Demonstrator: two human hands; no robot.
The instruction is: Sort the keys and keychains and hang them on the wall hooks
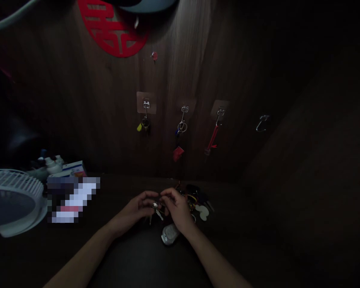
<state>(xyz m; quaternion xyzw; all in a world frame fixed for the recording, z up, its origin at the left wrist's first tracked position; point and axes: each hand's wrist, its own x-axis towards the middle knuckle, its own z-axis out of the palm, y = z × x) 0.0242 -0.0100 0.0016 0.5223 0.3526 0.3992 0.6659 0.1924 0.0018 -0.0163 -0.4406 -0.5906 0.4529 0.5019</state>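
Just above the dark tabletop, my left hand [139, 210] is curled round a small bunch of keys [158, 213], whose metal blades hang below the fingers. My right hand [177, 207] meets it from the other side, thumb and fingertips pinched together beside the keys; what sits in that pinch is too small and dark to make out. A grey, rounded fob-like object [169, 234] lies under my right wrist. Behind and right of that hand is a heap of keys and trinkets [193, 202], including a pale tag with rounded lobes [202, 213], partly hidden by the hand.
On the upright wood panel, metal hooks carry keys with a yellow tag [139, 127], a ring with keys [182, 127] and a red strap [213, 137]. A bare hook [261, 123] is farther right. A white fan [21, 200], bottles [53, 164] and boxes stand left.
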